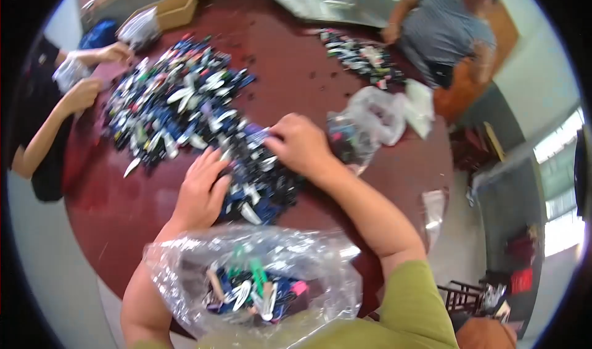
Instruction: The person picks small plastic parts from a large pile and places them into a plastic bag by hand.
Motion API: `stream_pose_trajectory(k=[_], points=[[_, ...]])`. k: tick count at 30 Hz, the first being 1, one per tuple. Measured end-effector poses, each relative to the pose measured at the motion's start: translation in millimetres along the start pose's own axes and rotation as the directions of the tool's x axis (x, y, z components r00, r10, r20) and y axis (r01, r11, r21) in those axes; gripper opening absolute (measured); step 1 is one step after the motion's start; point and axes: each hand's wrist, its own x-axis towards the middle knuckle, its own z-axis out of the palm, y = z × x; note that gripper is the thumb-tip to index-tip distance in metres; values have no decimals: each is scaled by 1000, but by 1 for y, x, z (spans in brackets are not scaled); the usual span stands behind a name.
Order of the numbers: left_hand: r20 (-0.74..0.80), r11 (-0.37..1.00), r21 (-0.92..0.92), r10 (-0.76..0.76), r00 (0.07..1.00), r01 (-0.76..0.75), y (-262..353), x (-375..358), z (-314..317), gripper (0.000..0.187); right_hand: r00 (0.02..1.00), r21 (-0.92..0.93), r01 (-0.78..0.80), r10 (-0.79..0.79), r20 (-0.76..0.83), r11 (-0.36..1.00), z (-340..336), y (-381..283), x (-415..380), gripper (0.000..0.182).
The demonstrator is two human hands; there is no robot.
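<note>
A large heap of small hair clips, mostly dark blue, black and white, covers the table's left half. A dark part of it stretches toward me. My left hand rests at the near edge of this part, fingers stretched out and a little apart. Across from it, my right hand touches the pile's right side, its fingers curled and thumb pressed in beside a purple piece. Whatever those fingers hold is too small to make out. Below my hands, a transparent plastic bag gapes, with mixed clips inside.
The round red table bears a second clip pile by a seated person. Plastic bags lie right of my right hand. Another person's hands work at the left. A yellow tray sits at the back.
</note>
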Motion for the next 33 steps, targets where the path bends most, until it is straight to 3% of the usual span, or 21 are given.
stream_pose_trajectory(k=[4,8,11,14,15,18,21,24,25,26,28,30,33], points=[[45,1000,-10,-29,999,30,3,0,-3,31,964,198,-263,251,85,944,-9,-10,2,18],[40,1000,-10,-12,999,13,-3,-2,-1,31,952,398,-305,290,100,865,-7,-2,5,17],[38,1000,-11,-11,999,11,-4,-3,0,32,925,595,-367,346,154,715,-12,-4,7,16],[20,1000,-1,-7,1000,7,-5,-4,1,32,931,760,-331,322,169,559,-24,-17,1,12],[17,1000,-9,-18,1000,18,-3,-3,0,31,891,746,-426,378,250,511,-47,-37,0,11],[5,998,-51,-23,1000,23,-7,-4,2,28,961,890,-266,172,216,369,-94,-71,-8,8],[-11,999,-40,7,1000,-8,-12,-3,5,27,967,815,-22,-194,164,580,-130,-98,-17,8],[4,999,-48,-20,1000,21,-8,0,2,27,909,681,56,-319,268,731,-129,-112,-24,11],[-3,999,-48,-14,1000,14,-8,1,1,28,931,653,-70,-185,313,754,-128,-116,-27,13],[-9,999,-51,-8,1000,8,-9,1,2,28,966,628,7,-168,197,778,-112,-103,-29,16],[-20,999,-51,7,1000,-8,-12,0,6,28,983,536,-173,112,145,826,-89,-81,-29,19],[-40,999,-39,24,999,-26,-17,0,10,28,986,335,-166,162,39,927,-53,-38,-31,24],[-65,996,-43,70,995,-73,-18,2,14,25,995,188,-56,71,-74,981,-11,17,-41,27]])
